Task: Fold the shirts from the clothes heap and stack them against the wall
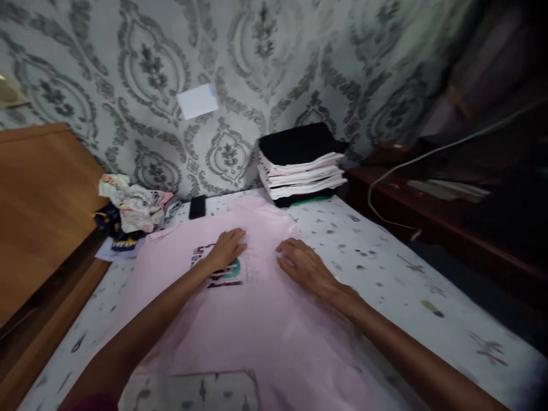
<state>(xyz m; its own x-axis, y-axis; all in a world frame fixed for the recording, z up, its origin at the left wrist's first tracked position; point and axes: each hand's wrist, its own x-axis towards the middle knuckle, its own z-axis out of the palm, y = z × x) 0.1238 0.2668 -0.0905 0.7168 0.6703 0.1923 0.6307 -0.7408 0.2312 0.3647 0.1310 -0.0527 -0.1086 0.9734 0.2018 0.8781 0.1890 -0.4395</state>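
A pale pink T-shirt (240, 328) lies spread over the bed, with dark lettering and a green round print on its front. My left hand (226, 250) rests on the shirt beside the print, its fingers stretched out and partly over the lettering. Near the shirt's right side is my right hand (303, 264), fingers apart and slightly bent, the tips at the pink cloth. Neither hand visibly grips any fabric. At the near edge of the shirt, a patch of patterned white cloth (192, 391) shows.
A neat stack of folded clothes (302, 165), black on top, stands by the wall. Crumpled clothes (137, 208) lie at the far left, with a black phone-like object (197, 207) beside them. A wooden board (43, 200) borders the left; a white cable (381, 177) hangs at right.
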